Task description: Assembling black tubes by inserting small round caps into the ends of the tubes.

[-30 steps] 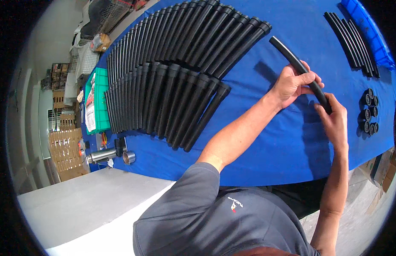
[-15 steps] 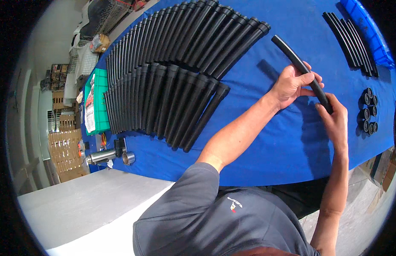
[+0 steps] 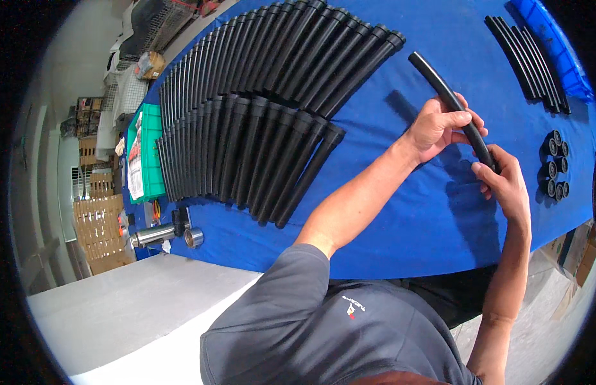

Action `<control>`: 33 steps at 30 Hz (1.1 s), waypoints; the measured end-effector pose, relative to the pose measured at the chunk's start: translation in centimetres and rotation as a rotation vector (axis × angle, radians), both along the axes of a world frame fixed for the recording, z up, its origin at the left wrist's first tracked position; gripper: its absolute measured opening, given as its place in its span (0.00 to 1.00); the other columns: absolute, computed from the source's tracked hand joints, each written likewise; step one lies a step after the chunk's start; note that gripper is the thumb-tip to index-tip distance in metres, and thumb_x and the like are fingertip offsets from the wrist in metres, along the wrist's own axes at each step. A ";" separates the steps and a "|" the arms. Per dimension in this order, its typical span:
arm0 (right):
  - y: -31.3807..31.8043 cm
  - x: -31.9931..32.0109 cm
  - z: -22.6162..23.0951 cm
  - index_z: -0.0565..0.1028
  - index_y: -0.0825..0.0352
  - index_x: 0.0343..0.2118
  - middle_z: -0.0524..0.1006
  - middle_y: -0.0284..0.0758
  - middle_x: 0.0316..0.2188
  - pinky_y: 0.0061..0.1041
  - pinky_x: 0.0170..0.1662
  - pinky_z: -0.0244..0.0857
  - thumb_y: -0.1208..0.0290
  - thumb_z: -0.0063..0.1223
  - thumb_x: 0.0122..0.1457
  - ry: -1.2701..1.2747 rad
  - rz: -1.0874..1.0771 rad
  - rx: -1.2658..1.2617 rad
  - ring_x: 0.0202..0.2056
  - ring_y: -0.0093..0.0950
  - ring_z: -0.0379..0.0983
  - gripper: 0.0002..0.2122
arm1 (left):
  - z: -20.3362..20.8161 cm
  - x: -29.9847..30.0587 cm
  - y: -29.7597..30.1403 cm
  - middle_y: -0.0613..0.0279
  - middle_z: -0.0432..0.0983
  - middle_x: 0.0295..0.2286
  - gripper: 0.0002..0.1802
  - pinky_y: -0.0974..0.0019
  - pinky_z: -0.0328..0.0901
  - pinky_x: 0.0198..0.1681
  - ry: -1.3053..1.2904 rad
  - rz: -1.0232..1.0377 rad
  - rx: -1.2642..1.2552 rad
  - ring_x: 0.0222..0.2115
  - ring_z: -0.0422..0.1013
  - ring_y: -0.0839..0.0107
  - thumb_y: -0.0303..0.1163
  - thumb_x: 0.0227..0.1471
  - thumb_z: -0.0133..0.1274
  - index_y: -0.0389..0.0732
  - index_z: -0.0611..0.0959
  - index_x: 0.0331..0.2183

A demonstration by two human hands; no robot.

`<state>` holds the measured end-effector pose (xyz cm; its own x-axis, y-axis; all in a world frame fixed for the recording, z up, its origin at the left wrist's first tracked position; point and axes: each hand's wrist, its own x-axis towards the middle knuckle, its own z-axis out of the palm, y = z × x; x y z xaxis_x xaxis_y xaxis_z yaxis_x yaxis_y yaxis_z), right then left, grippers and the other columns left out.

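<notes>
A plain black tube [image 3: 436, 80] is held slantwise above the blue cloth, its far end pointing up and left. My left hand [image 3: 439, 125] is closed round its middle, thumb on top. At the near end, my right hand [image 3: 508, 186] pinches the tube between thumb and fingers, which partly hide that end. Several short round black caps [image 3: 552, 169] stand in a cluster to the right of my right hand. Left of my hands, many black tubes with wider collars at their far ends lie side by side in a back row [image 3: 349, 61] and a front row [image 3: 266, 160].
More plain black tubes [image 3: 526, 64] lie at the far right beside a blue bin [image 3: 554, 45]. A green bin [image 3: 153, 154] stands at the table's left end, near a metal flask [image 3: 153, 235] and a roll of tape [image 3: 194, 238]. Blue cloth [image 3: 388, 212] covers the table.
My right hand has shifted slightly at the tube's near end; its thumb and fingers are placed differently there. The left hand and the tube have hardly moved.
</notes>
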<state>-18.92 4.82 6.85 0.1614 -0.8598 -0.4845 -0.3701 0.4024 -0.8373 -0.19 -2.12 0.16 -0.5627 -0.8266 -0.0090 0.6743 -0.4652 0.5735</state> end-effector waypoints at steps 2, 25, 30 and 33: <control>0.0 0.1 -1.1 0.73 0.69 0.39 0.69 0.40 0.21 0.30 0.30 0.65 0.73 0.58 0.53 0.008 0.003 0.006 0.23 0.34 0.71 0.11 | 0.0 -0.2 0.1 0.48 0.79 0.36 0.08 0.52 0.75 0.42 -0.019 0.028 0.013 0.41 0.77 0.54 0.29 0.57 0.54 0.43 0.72 0.38; 0.7 0.7 -2.7 0.70 0.70 0.34 0.71 0.46 0.23 0.39 0.31 0.62 0.76 0.55 0.54 0.523 0.086 -0.630 0.26 0.45 0.71 0.07 | 0.0 -0.7 0.3 0.51 0.79 0.34 0.07 0.55 0.77 0.38 -0.131 0.117 -0.018 0.38 0.78 0.56 0.30 0.56 0.56 0.42 0.74 0.33; 0.7 0.7 -2.3 0.69 0.70 0.33 0.72 0.47 0.25 0.39 0.31 0.63 0.76 0.55 0.55 0.486 0.092 -0.645 0.28 0.46 0.72 0.07 | -0.1 -0.5 0.2 0.51 0.79 0.34 0.07 0.55 0.77 0.39 -0.075 0.096 -0.006 0.39 0.78 0.56 0.31 0.56 0.56 0.42 0.74 0.33; 0.9 0.9 -2.4 0.69 0.70 0.33 0.72 0.46 0.25 0.39 0.31 0.63 0.76 0.54 0.55 0.512 0.082 -0.670 0.27 0.46 0.72 0.06 | -0.1 -0.6 0.3 0.52 0.79 0.34 0.07 0.54 0.77 0.39 -0.100 0.100 -0.013 0.39 0.78 0.56 0.31 0.56 0.56 0.42 0.74 0.34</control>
<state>-18.02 5.69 4.41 0.1353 -0.9864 0.0934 -0.7748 -0.1640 -0.6106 -0.79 -1.86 0.03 -0.4745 -0.8789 -0.0494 0.6559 -0.3905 0.6459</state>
